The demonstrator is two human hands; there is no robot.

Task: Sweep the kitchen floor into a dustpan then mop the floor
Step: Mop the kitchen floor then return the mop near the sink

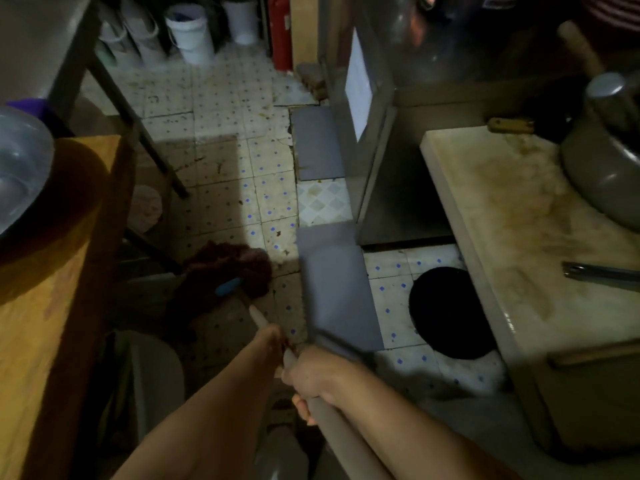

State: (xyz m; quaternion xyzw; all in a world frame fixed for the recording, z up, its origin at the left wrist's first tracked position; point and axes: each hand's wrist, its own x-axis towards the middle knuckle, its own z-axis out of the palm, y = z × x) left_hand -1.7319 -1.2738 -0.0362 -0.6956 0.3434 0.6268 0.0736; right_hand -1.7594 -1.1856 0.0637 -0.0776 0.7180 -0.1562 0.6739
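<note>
A dark red mop head [227, 273] with a blue clip lies on the dirty white tiled floor [221, 157], partly under the wooden table at the left. Its pale handle [258, 315] runs back toward me. My left hand [272, 341] grips the handle lower down, nearer the mop head. My right hand [317, 379] grips the handle higher up, close to my body, with the thumb curled under it. No dustpan shows in this view.
A wooden table [52, 289] with a metal basin [20, 168] stands at the left. A counter [512, 230] with a stained board, pot and tongs is at the right. White buckets [190, 32] and a red extinguisher [280, 29] stand at the back. A black round object [450, 313] sits on the floor.
</note>
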